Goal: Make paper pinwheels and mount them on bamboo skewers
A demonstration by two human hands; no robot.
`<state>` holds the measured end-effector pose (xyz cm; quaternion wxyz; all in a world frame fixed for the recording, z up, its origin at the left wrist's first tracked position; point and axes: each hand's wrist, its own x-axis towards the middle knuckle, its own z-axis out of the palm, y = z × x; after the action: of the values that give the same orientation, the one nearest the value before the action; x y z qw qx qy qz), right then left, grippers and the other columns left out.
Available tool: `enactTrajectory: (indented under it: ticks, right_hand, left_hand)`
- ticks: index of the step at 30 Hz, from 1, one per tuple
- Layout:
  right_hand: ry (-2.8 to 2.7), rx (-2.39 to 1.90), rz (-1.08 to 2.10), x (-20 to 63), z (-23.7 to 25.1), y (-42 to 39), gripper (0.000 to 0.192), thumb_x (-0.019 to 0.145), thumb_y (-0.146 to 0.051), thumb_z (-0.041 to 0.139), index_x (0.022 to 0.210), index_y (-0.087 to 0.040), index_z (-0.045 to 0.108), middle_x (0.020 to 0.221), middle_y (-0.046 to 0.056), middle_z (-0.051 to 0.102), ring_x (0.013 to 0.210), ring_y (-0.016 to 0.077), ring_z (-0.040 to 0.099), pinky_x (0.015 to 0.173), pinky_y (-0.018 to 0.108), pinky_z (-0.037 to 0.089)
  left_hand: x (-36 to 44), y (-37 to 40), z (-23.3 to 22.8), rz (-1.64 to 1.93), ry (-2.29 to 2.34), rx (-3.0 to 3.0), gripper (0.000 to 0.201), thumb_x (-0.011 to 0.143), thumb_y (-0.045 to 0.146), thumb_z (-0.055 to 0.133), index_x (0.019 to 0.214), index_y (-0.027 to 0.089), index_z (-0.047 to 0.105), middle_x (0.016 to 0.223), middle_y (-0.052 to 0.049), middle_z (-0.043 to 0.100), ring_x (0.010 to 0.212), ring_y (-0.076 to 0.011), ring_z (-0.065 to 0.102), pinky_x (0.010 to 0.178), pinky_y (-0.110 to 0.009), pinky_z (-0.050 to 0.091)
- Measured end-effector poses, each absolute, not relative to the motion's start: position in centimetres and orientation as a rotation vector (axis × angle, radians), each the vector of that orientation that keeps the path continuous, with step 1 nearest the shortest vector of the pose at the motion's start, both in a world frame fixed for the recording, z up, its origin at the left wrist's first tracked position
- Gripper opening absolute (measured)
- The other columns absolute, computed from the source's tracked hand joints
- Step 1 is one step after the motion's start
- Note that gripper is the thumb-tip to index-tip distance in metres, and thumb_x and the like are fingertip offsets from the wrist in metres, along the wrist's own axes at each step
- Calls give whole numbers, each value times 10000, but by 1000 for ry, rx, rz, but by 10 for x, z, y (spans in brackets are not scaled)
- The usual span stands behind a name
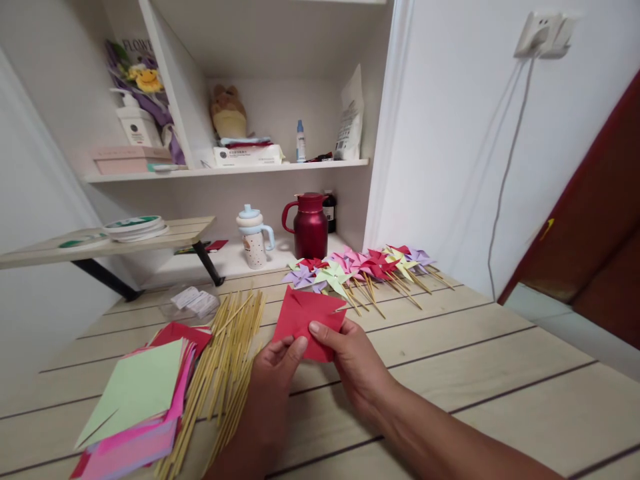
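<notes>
Both hands hold a red paper square [305,317] just above the wooden table [475,353]. My left hand [274,368] pinches its lower left edge. My right hand [350,360] grips its lower right edge, thumb on top. The paper shows fold creases or cuts. A pile of thin bamboo sticks [225,360] lies just left of my left hand. Further left sits a stack of coloured paper squares [140,400], a light green sheet on top. A row of finished paper pinwheels [360,267] on sticks lies beyond the red paper.
A small clear plastic bag [193,301] lies behind the sticks. A red thermos jug [310,227] and a pale cup with lid [253,237] stand on a low shelf behind the table. Shelves above hold boxes, bottles and a plush toy. A white wall runs along the right.
</notes>
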<state>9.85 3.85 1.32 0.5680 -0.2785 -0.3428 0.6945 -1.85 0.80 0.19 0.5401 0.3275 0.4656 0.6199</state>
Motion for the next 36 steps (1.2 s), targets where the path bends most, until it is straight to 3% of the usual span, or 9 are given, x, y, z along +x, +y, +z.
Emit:
enactTrajectory:
  ticks: [7,12,24,28,36]
  right_hand:
    - [-865,-622,1662,100,16,38,308,685,-363,825,921,-188,731,806,40,755,699,189,663,712,302,527]
    - [-839,-668,1601,103,17,41,286,726,-436,788,841,-179,734,753,38,743,649,164,626,646,270,503]
    - [-924,-744,1521,106,12,42,301,745,-452,779,794,-156,747,720,33,726,641,129,569,655,241,461]
    - [-941,-707,1535,107,15,40,317,762,-462,762,882,-169,761,792,47,747,727,155,613,717,264,487]
    - [-1102,-792,1411,109,15,41,330,636,-310,862,911,-167,747,878,62,757,764,186,636,742,309,501]
  left_hand:
    - [-20,9,-2,1474,1162,899,271,710,397,784,802,148,731,796,-47,750,762,-194,647,796,-319,485]
    - [-19,5,4,1457,1259,939,276,714,422,766,765,153,730,768,-36,731,726,-170,604,738,-276,466]
    - [-18,6,2,1500,1315,962,301,678,444,764,645,158,676,646,5,660,625,-118,508,646,-225,417]
    - [-19,6,2,1526,1343,944,305,643,441,783,616,159,670,601,19,626,581,-104,477,594,-213,397]
    - [-21,6,-1,1563,1397,1036,293,685,440,753,628,165,669,596,16,617,586,-111,486,582,-212,388]
